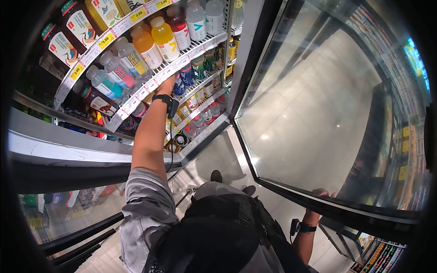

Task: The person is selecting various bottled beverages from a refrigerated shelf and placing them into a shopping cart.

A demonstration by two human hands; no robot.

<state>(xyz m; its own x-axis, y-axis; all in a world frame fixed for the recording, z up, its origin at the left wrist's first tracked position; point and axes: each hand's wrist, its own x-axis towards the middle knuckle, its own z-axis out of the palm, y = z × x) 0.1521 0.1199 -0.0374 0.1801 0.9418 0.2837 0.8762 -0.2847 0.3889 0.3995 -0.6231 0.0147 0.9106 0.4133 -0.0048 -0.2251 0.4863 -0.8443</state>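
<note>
Nearest was a black bag with mesh parts (218, 227), in front of the person, above dark shoes (216, 176) on a pale, shiny tiled floor (207, 157). On the right side, the right hand (321, 193) was at the lower edge of a large glass door with a black frame (291, 190); whether its fingers gripped the frame or only rested there, I could not tell.

The door stood open, and the left hand (168, 85) was reaching into the cooler, under a white shelf edge with price labels (159, 78). This shelf edge hid its fingers – I could not tell if they were holding anything. Just beside it, on the right, stood bottles with dark blue labels (184, 76); on the shelf above were clear plastic bottles of orange and yellow drink (166, 40). So the opening and the reaching in were done, but no bottle was seen outside the shelves.

Farther to the right, beyond the door, the shop room had long shelves of colourful goods (384, 257) – too small to name.
</note>
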